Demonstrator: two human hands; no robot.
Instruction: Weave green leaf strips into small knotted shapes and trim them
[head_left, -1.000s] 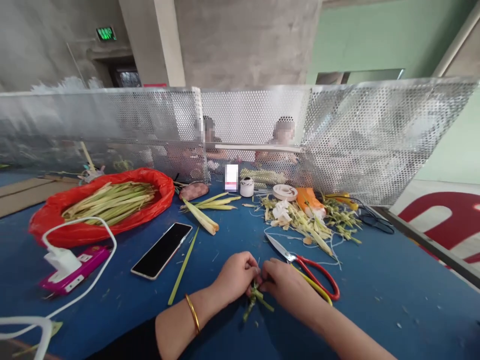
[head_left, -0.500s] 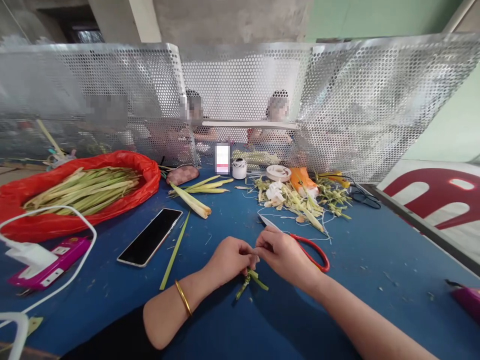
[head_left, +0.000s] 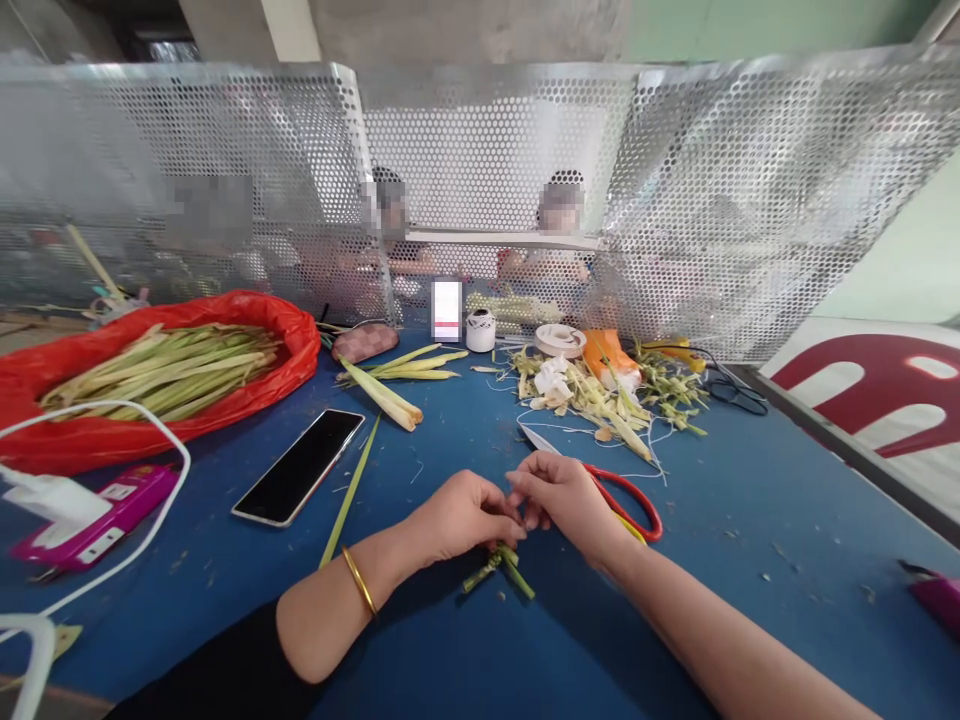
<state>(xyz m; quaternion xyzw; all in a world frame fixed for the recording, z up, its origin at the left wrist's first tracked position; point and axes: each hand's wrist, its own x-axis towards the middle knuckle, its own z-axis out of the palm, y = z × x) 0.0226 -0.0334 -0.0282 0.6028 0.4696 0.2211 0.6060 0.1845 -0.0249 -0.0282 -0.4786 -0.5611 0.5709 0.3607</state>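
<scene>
My left hand [head_left: 474, 515] is closed on a small piece of knotted green plant leaf [head_left: 501, 568], whose cut ends stick out below the fingers. Close beside it, my right hand [head_left: 559, 495] has thumb and fingertips pinched together near the left fingertips. Whatever lies in that pinch is too small to make out. Partly under my right hand rest red-handled scissors [head_left: 634, 500], blades pointing away to the left. One long green leaf strip [head_left: 351, 500] lies left of my hands, and a few pale green leaf stalks [head_left: 390, 398] lie farther off.
At left, a red plastic bag [head_left: 296, 325] holds many leaf strips. A phone [head_left: 300, 468] and a purple power strip [head_left: 109, 525] with a white cable are near it. Leaf scraps [head_left: 592, 400] and a tape roll [head_left: 560, 341] lie back right. A perforated metal screen [head_left: 487, 130] stands behind, people beyond.
My right fingertips have drawn slightly apart from the left ones. The knotted leaf piece has turned a little in my left hand. The whole view has shifted slightly.
</scene>
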